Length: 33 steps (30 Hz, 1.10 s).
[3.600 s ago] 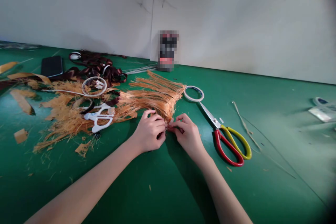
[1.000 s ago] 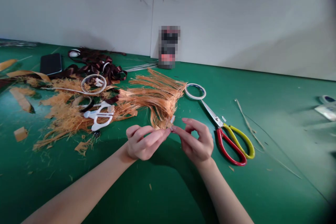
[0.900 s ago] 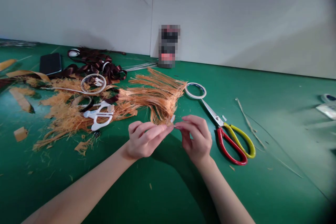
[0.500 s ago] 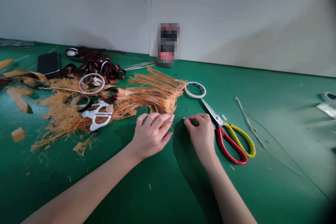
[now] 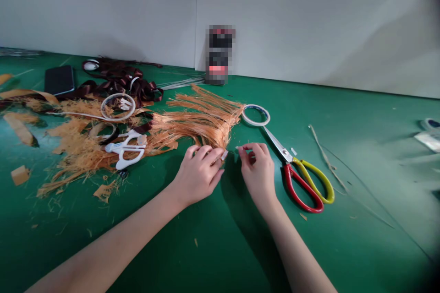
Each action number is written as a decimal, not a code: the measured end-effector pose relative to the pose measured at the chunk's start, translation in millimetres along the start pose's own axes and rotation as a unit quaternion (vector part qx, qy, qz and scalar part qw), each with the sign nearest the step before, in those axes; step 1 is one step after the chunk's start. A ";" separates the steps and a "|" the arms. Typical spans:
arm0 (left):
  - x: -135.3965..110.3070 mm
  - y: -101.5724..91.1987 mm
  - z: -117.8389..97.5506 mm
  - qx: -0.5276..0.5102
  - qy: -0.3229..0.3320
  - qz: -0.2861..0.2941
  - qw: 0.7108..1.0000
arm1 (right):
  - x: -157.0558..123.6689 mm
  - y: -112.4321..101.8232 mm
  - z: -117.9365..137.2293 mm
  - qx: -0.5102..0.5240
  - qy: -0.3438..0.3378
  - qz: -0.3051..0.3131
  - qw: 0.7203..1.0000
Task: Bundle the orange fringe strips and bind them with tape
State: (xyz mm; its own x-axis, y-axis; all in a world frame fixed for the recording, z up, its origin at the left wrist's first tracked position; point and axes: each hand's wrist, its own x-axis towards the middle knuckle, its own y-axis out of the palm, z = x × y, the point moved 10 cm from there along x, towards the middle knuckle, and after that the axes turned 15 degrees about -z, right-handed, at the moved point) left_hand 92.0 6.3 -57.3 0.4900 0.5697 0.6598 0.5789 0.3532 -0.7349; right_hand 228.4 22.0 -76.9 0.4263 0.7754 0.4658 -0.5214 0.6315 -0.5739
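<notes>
My left hand is curled, gripping the near end of the orange fibre bundle, whose length runs away leftward across the bench; my right hand, pinched closed, sits just to its right.

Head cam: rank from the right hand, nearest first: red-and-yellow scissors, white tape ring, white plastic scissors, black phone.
From the right hand:
1. Steel scissors with red and yellow handles: just to its right.
2. White tape ring: straight ahead.
3. White plastic scissors: far left.
4. Black phone: back left, farthest.
</notes>
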 end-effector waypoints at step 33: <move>-0.1 0.9 0.9 -0.020 0.025 0.005 0.999 | -3.3 6.5 7.8 0.126 0.061 0.062 0.988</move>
State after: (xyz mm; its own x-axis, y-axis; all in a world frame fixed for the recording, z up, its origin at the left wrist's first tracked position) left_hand 91.9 7.3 -58.2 0.5274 0.5355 0.6596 0.5985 0.3168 -0.7358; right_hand 217.8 23.6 -76.9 0.4247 0.8511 0.3087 -0.7370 0.5230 -0.4281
